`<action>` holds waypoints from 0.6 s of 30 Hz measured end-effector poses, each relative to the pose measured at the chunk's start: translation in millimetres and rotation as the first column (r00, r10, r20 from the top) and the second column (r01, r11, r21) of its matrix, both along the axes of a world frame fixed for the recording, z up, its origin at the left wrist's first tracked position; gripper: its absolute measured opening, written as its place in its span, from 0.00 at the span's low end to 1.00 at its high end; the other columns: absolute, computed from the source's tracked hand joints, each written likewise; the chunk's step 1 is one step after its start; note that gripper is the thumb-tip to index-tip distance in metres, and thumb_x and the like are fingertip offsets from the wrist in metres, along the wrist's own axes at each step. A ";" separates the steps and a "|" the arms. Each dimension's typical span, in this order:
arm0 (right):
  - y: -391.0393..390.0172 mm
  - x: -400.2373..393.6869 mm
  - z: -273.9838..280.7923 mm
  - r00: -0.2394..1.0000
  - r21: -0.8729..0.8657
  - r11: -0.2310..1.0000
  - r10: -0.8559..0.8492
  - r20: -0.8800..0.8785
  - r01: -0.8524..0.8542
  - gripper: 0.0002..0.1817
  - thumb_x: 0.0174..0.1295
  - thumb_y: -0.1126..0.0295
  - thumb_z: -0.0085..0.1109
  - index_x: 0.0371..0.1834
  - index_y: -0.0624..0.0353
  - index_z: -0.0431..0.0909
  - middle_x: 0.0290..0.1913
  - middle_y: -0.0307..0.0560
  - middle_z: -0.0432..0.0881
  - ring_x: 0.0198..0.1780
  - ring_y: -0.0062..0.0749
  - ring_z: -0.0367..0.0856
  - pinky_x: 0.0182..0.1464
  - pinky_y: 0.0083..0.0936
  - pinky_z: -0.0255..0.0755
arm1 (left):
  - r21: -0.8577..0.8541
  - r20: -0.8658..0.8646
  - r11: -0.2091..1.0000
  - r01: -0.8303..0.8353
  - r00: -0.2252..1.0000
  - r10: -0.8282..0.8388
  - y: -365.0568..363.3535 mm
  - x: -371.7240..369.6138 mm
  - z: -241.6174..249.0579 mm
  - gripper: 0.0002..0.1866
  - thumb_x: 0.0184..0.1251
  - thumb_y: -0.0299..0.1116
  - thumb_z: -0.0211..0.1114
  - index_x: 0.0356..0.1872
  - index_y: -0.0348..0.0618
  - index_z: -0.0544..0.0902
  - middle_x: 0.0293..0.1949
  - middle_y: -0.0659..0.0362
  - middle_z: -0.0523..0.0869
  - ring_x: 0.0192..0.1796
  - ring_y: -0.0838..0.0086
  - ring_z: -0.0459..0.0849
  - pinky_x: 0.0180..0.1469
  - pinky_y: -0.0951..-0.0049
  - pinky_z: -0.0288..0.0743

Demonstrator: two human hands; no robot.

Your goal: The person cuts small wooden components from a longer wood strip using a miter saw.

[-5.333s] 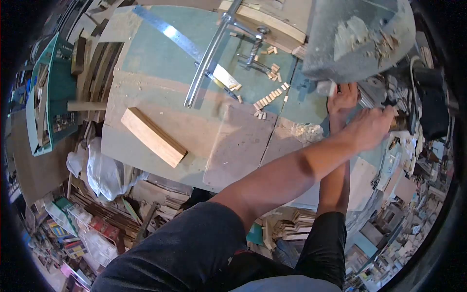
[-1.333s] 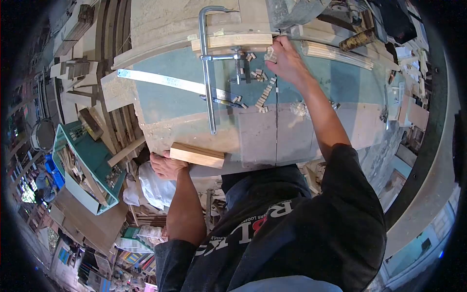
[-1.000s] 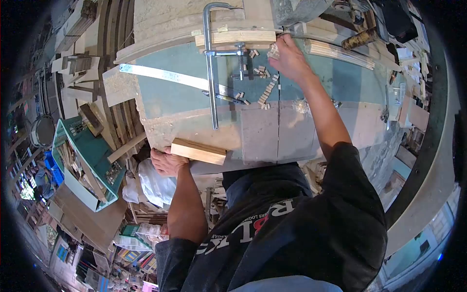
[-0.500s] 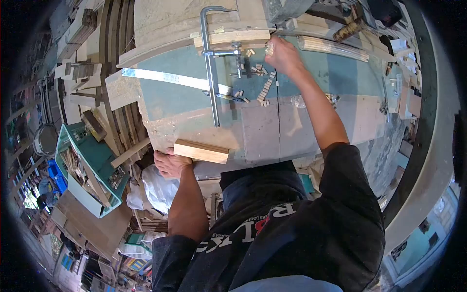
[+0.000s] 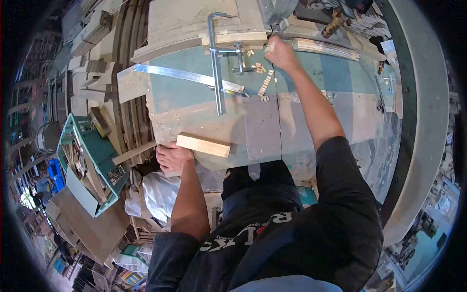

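The pale rectangular wooden block [image 5: 203, 145] lies near the front edge of the green-and-tan counter [image 5: 194, 116], just beside the left hand [image 5: 174, 158], whose grip is open, fingers on that edge. The right hand [image 5: 282, 54] has its grip closed around what look like small pale pieces [image 5: 268, 47]: a gathering step, I judge, where control calls for curled fingers. Nearby are short wooden pieces [image 5: 265, 83], a silver metal clamp [image 5: 215, 73] and a long metal ruler [image 5: 180, 74]. Beyond the counter, a teal plastic crate [image 5: 103, 149] sits amid stacked timber [image 5: 127, 114].
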State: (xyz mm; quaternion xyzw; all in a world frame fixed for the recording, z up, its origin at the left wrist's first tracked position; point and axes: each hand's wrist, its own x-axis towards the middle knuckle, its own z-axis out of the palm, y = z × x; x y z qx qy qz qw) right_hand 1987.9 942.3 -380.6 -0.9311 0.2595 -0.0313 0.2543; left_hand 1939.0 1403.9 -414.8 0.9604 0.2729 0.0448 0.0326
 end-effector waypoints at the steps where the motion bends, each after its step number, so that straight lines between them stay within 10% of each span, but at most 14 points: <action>1: -4.4 0.4 -4.1 0.997 0.023 0.998 -0.066 0.026 0.065 0.27 0.49 0.62 0.71 0.54 0.56 0.77 0.46 0.63 0.86 0.51 0.60 0.85 0.56 0.46 0.78 | 0.005 -0.013 1.000 -0.001 1.000 0.001 -0.2 0.7 0.8 0.29 0.70 0.50 0.50 0.69 0.53 0.71 0.69 0.62 0.73 0.74 0.67 0.66 0.73 0.48 0.54; 9: -6.0 -5.4 -5.0 0.998 0.004 1.000 0.005 0.065 -0.005 0.25 0.49 0.62 0.72 0.53 0.55 0.79 0.45 0.62 0.87 0.50 0.57 0.87 0.55 0.46 0.79 | -0.201 0.056 0.964 0.175 0.984 -0.167 36.3 -4.6 13.1 0.30 0.64 0.49 0.61 0.64 0.47 0.77 0.61 0.54 0.79 0.66 0.59 0.74 0.67 0.51 0.63; 18: 38.4 3.6 28.6 0.990 -0.147 0.989 -0.049 -0.135 0.029 0.21 0.59 0.67 0.63 0.56 0.58 0.74 0.53 0.67 0.85 0.57 0.62 0.83 0.60 0.51 0.76 | -0.682 0.470 0.584 0.441 0.875 -0.112 110.9 -44.6 -12.9 0.18 0.68 0.26 0.64 0.58 0.31 0.77 0.56 0.49 0.80 0.58 0.62 0.79 0.66 0.65 0.70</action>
